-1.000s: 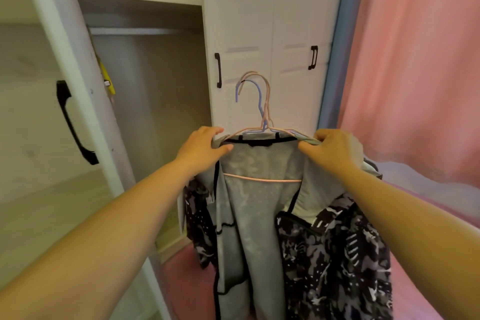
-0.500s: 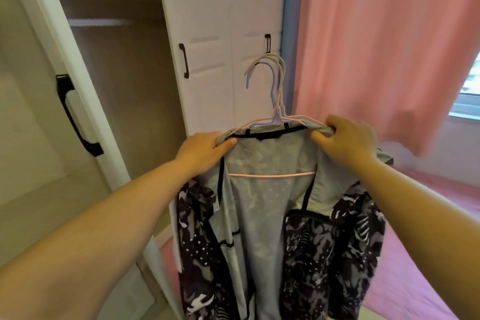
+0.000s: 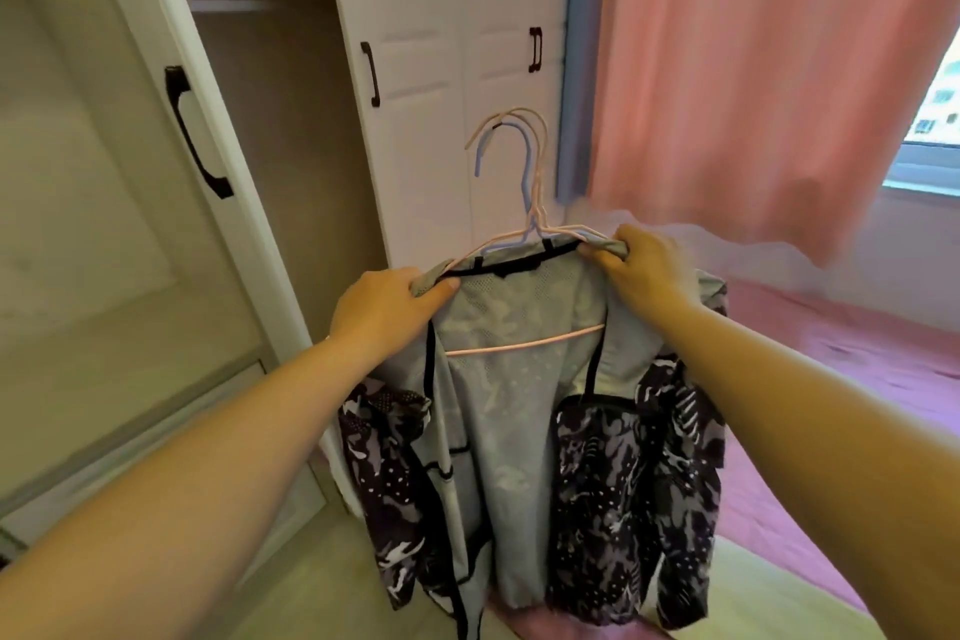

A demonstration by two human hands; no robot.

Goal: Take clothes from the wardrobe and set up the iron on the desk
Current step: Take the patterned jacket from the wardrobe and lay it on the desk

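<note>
While both my arms reach forward, I hold a jacket [image 3: 524, 431] up in the air by its shoulders. My left hand [image 3: 384, 312] curls round the left shoulder seam, thumb pressed on the grey fabric just beside the black collar trim. My right hand [image 3: 641, 270] bunches the right shoulder in a closed fist, a little higher than my left, so the collar line tilts up toward the right. Between my two hands the jacket hangs open, its pale grey lining facing me and its dark patterned outer panels falling below each wrist. Above my grip, the hooks of the hangers [image 3: 524, 172] stand up from the collar, pink and blue together, free of any rail; a pink crossbar runs across the lining just under my knuckles. Beyond my left hand stands the wardrobe [image 3: 415, 16], its left door [image 3: 78, 172] swung open and the compartment bare-walled behind it. Beyond my right hand hangs a pink curtain [image 3: 753, 68], with a pink bedcover [image 3: 857, 369] beneath my right forearm.
</note>
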